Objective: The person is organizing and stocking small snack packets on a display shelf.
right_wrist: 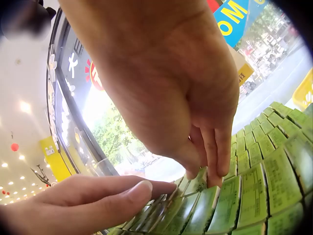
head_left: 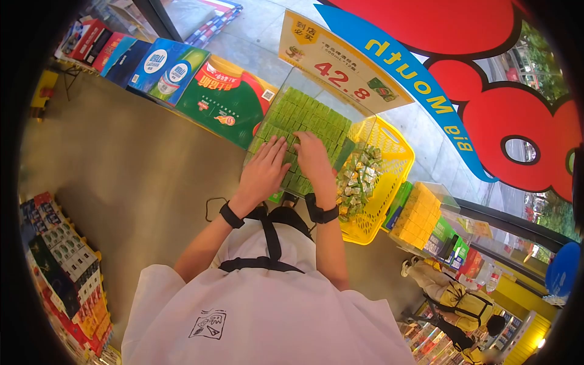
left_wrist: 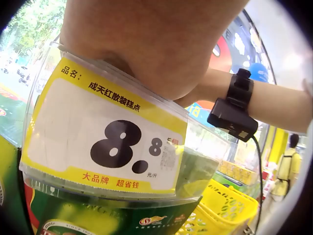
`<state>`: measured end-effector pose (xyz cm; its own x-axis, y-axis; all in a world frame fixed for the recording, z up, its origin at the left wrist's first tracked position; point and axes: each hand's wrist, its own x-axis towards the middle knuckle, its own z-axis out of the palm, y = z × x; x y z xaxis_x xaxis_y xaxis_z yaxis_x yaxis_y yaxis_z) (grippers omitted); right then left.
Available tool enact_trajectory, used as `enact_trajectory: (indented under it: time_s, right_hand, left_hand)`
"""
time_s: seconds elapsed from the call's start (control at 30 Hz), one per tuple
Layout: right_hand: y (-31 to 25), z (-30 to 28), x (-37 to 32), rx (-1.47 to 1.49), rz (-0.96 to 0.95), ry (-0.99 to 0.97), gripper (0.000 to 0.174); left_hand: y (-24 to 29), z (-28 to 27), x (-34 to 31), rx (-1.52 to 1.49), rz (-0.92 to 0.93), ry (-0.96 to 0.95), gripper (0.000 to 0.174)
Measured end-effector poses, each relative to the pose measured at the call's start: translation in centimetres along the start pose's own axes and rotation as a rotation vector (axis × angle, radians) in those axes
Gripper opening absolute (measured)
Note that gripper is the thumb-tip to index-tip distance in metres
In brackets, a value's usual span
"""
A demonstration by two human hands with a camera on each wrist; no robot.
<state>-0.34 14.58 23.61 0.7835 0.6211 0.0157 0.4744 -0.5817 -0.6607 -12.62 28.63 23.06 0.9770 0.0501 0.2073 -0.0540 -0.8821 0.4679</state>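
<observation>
Small green wrapped packets [head_left: 307, 112] stand in tight rows inside a clear plastic bin [left_wrist: 200, 169]. My left hand [head_left: 266, 167] lies over the near left part of the rows, its fingers extended; in the right wrist view the left fingers [right_wrist: 122, 188] touch the packet tops at the row's end. Close beside it, my right hand [head_left: 314, 161] reaches down from the right. Its thumb and fingertips pinch a small green packet [right_wrist: 198, 185] among the rows. The left wrist view hides the left fingertips behind the bin's price card [left_wrist: 98, 132].
Right of the bin sits a yellow basket [head_left: 398, 146] with loose wrapped packets [head_left: 364, 176]. A price sign [head_left: 340, 67] stands behind the bin. Drink cartons [head_left: 167, 70] line the left, and a bin of yellow packets [head_left: 418, 216] is farther right. A person [head_left: 462, 301] is at lower right.
</observation>
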Motion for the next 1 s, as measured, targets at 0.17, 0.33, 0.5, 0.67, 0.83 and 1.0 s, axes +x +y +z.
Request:
enact_trajectory:
  time_s: [0.17, 0.33, 0.5, 0.67, 0.83, 1.0]
  right_hand:
    - [-0.2, 0.8, -0.2, -0.027, -0.007, 0.049, 0.032]
    - [-0.1, 0.9, -0.1, -0.021, 0.003, 0.045, 0.034]
    - [0.3, 1.1, -0.1, 0.029, -0.013, 0.071, 0.032]
    - [0.2, 1.1, -0.1, -0.015, -0.015, 0.082, 0.032]
    - [-0.7, 0.5, -0.7, -0.056, 0.003, 0.089, 0.04]
    - [-3.4, -2.9, -2.3, -0.019, -0.039, 0.131, 0.047]
  left_hand:
    - [-0.2, 0.3, -0.2, 0.009, 0.013, 0.002, 0.052]
    - [-0.2, 0.1, 0.0, 0.02, 0.019, -0.004, 0.049]
    - [-0.1, 0.4, 0.0, 0.013, 0.029, 0.018, 0.047]
    - [0.1, 0.3, 0.0, -0.001, 0.012, 0.009, 0.046]
    - [1.2, -0.4, 0.1, -0.02, 0.02, 0.093, 0.044]
    - [4.3, -2.4, 0.1, -0.259, -0.04, 0.187, 0.034]
